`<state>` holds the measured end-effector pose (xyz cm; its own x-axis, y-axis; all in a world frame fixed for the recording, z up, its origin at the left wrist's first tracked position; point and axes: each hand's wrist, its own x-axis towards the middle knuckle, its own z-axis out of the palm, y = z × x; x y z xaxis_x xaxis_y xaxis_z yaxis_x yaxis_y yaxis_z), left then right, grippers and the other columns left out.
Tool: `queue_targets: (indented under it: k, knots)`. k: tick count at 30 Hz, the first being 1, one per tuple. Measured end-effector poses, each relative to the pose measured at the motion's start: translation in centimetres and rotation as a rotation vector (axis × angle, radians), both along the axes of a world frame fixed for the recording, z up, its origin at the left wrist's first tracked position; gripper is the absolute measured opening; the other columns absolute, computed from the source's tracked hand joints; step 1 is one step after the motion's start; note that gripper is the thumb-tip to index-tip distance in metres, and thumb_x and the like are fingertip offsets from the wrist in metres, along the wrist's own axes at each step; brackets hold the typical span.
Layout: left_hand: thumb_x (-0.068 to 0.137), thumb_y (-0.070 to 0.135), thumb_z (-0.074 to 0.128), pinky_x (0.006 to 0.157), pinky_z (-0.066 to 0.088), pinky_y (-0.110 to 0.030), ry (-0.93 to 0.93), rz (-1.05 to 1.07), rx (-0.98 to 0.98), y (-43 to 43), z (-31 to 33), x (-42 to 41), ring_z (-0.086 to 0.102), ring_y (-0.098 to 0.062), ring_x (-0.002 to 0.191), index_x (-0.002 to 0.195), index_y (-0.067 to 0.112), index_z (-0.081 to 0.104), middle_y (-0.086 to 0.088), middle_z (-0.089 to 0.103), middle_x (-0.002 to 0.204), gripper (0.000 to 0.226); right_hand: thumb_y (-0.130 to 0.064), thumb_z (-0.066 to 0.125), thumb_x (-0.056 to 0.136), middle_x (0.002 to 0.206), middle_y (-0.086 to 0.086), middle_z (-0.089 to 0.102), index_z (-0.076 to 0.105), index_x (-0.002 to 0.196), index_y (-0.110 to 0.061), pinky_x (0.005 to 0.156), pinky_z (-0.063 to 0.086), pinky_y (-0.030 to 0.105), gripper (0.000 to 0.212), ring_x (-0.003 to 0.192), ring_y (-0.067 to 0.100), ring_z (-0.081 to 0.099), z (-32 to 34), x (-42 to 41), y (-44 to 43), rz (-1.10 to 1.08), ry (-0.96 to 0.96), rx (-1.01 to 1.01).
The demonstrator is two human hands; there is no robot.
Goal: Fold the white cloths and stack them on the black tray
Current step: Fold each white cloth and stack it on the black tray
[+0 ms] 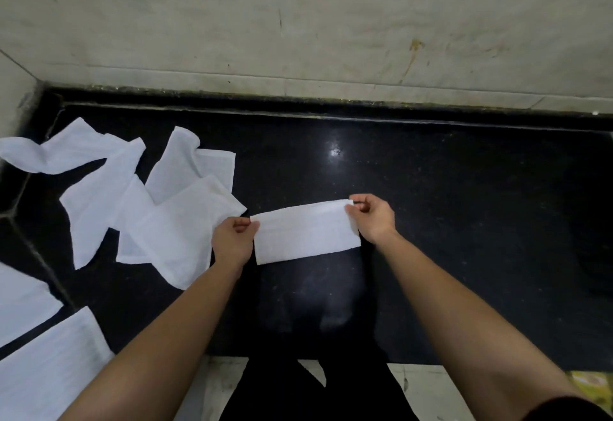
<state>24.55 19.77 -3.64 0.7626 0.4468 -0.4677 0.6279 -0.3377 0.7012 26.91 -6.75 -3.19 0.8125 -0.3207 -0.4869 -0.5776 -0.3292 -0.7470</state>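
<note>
Head view: left hand [232,241] and right hand [373,218] pinch a half-folded cloth [305,236]; loose cloths [149,211] lie unfolded, none visibly stacked.

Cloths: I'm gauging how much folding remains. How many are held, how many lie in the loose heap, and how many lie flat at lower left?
Held cloth, pinched by left hand and right hand: 1
Heap cloths: about 4; overlaps blur the count
Flat cloths: 2
Total: about 7
</note>
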Motion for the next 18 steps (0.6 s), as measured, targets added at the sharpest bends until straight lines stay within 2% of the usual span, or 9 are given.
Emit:
queue_targets:
  k: [5, 7, 10, 14, 16, 18]
  knots:
    - [0.089, 0.022, 0.070, 0.082, 0.043, -0.026, -0.030, -0.033, 0.081, -0.2, -1.3, 0.6, 0.062, -0.018, 0.089, 0.101, 0.009, 0.067, -0.002, 0.066, 0.093, 0.019, -0.021, 0.068, 0.090, 0.080, -0.010, 0.064, 0.070, 0.113, -0.023, 0.091, 0.050, 0.021, 0.023, 0.081, 0.005, 0.061, -1.1, 1.5, 0.4, 0.020, 0.015, -0.043]
    - [0.089, 0.023, 0.070, 0.082, 0.043, -0.026, -0.048, -0.046, 0.103, -0.1, -1.9, 0.5, 0.064, -0.021, 0.090, 0.101, 0.009, 0.066, 0.000, 0.065, 0.090, 0.019, -0.023, 0.069, 0.090, 0.085, -0.010, 0.065, 0.068, 0.117, -0.023, 0.097, 0.051, 0.025, 0.026, 0.085, 0.006, 0.062, -1.6, 1.6, 0.5, 0.033, 0.013, -0.059]
    - [0.091, 0.032, 0.067, 0.084, 0.047, -0.030, -0.150, -0.115, 0.163, 0.0, -1.9, -0.2, 0.063, -0.022, 0.095, 0.112, 0.009, 0.062, -0.002, 0.064, 0.099, 0.032, -0.033, 0.065, 0.092, 0.119, -0.004, 0.060, 0.056, 0.134, -0.023, 0.100, 0.049, 0.036, 0.043, 0.107, 0.013, 0.060, -2.1, 0.6, 0.4, 0.147, -0.063, -0.227]
    - [0.099, 0.035, 0.051, 0.101, 0.044, -0.047, -0.332, -0.578, 0.617, 0.3, -2.9, -2.5, 0.049, -0.032, 0.122, 0.132, 0.009, 0.053, -0.016, 0.052, 0.136, 0.042, -0.031, 0.050, 0.101, 0.151, 0.017, 0.040, 0.045, 0.145, -0.012, 0.109, 0.040, 0.049, 0.048, 0.134, 0.033, 0.043, -3.1, -3.1, 0.8, 0.594, -0.397, -0.683]
    - [0.102, 0.037, 0.040, 0.109, 0.036, -0.052, -0.294, -0.819, 0.721, 0.1, -3.4, -3.1, 0.034, -0.034, 0.140, 0.145, 0.010, 0.041, -0.018, 0.032, 0.156, 0.051, -0.037, 0.037, 0.105, 0.163, 0.019, 0.017, 0.031, 0.154, -0.013, 0.120, 0.023, 0.050, 0.054, 0.150, 0.034, 0.020, -3.6, -3.9, 1.7, 0.845, -0.377, -0.762]
    - [0.102, 0.045, 0.021, 0.117, 0.025, -0.053, -0.200, -1.003, 0.769, -0.1, -4.0, -3.0, 0.013, -0.030, 0.151, 0.155, 0.011, 0.023, -0.015, 0.010, 0.164, 0.062, -0.044, 0.023, 0.107, 0.166, 0.014, -0.006, 0.013, 0.159, -0.017, 0.124, 0.006, 0.051, 0.060, 0.153, 0.031, -0.006, -4.3, -3.9, 3.1, 0.993, -0.297, -0.784]
